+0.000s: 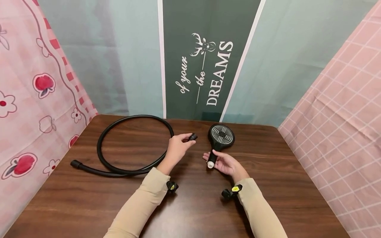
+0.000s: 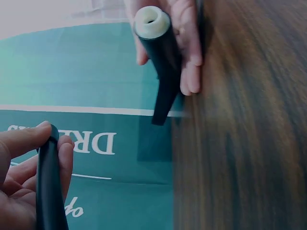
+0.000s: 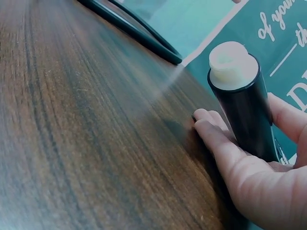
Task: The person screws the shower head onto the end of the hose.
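Note:
My left hand [image 1: 178, 147] pinches one end of a black shower hose [image 1: 102, 150] between thumb and fingers, with the dark end fitting [image 1: 193, 136] poking out past the fingertips. To its right, my right hand [image 1: 227, 164] holds a black shower head [image 1: 221, 135] by the handle, thumb on top and fingers underneath. The round face with pale nozzles points up. A white threaded end [image 3: 233, 65] of the handle faces back toward me. Hose end and handle are apart, a short gap between them.
The hose loops over the left of the brown wooden table [image 1: 193, 198], its other end fitting [image 1: 76, 164] lying near the left edge. A green curtain [image 1: 190, 19] with lettering hangs behind the table, and pink cloths [image 1: 336, 109] hang at both sides.

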`<state>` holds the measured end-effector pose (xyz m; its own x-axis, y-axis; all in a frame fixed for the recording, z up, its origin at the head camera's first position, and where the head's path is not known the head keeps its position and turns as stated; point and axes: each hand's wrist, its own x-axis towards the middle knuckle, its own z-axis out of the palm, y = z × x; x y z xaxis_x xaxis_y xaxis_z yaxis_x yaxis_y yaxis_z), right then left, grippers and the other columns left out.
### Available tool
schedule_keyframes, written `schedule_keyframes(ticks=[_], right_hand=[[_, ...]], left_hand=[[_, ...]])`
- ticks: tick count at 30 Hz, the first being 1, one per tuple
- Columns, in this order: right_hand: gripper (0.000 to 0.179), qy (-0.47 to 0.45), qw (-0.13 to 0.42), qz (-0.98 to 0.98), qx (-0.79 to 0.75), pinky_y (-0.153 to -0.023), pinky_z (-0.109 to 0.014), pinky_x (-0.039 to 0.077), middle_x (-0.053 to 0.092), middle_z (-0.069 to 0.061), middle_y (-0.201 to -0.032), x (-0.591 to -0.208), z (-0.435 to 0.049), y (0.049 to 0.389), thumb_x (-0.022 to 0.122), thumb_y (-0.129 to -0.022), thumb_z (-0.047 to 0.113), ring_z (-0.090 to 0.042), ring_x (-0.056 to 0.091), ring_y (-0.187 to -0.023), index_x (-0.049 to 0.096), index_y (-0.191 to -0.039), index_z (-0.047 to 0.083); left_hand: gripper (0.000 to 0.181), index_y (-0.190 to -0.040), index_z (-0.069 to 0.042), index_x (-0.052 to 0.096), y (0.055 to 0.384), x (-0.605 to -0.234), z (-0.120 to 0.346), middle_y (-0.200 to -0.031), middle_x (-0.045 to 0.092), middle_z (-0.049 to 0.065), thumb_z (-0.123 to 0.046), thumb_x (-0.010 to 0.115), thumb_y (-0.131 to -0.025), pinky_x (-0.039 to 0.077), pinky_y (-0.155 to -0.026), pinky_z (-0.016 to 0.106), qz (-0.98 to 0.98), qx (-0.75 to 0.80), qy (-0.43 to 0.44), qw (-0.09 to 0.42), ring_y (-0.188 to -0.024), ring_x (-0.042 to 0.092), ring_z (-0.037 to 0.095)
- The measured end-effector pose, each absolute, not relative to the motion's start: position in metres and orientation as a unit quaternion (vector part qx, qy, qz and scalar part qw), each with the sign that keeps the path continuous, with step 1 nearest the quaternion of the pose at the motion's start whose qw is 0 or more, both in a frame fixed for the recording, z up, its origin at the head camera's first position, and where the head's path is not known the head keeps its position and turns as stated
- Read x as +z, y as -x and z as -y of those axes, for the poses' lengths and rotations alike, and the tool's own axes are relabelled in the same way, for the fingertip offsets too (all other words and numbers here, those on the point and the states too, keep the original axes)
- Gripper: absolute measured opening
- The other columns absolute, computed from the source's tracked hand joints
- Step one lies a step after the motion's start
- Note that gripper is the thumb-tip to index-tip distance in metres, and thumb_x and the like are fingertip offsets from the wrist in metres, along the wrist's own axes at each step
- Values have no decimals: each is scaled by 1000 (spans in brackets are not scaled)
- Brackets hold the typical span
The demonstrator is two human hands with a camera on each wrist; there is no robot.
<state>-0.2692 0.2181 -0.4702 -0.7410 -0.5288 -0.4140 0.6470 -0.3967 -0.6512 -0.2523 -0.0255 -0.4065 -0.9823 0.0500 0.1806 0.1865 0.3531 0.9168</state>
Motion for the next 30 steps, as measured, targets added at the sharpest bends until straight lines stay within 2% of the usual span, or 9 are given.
schedule_keyframes(ticks=[3,5,12,20,30], right_hand=[[55,-81,353,-424,-830,-90,-28,56,73,-11,-115,-468,-219,269,39,-109,21,-19,70,-108,18,-153,-3],[53,-84,355,-424,-829,-90,-27,55,73,-11,-114,-467,-219,269,40,-108,21,-19,70,-109,20,-152,-3],[65,-95,348,-428,-828,-88,-27,56,73,-12,-112,-466,-217,272,43,-108,20,-18,71,-106,9,-156,-5],[56,-104,348,-432,-825,-89,-28,56,73,-13,-112,-470,-217,270,44,-107,19,-19,71,-106,20,-151,-6],[60,-90,336,-429,-833,-89,-27,55,73,-11,-113,-470,-216,269,43,-108,20,-17,71,-106,14,-154,-6]], left_hand=[[36,-122,-6,72,251,-405,25,-107,75,14,-20,76,-89,56,-82,39,817,-570,75,57,-103,70,26],[36,-122,-6,72,250,-403,25,-108,75,14,-20,76,-89,56,-82,38,814,-574,74,56,-102,70,26],[35,-121,-7,72,249,-401,25,-109,75,13,-20,76,-89,57,-82,38,814,-573,85,49,-103,70,26],[35,-121,-8,72,242,-403,25,-109,75,12,-20,76,-89,57,-83,38,814,-574,86,34,-103,70,25],[35,-121,-9,73,243,-397,31,-108,75,12,-21,77,-88,57,-81,37,805,-586,83,41,-102,71,25]])
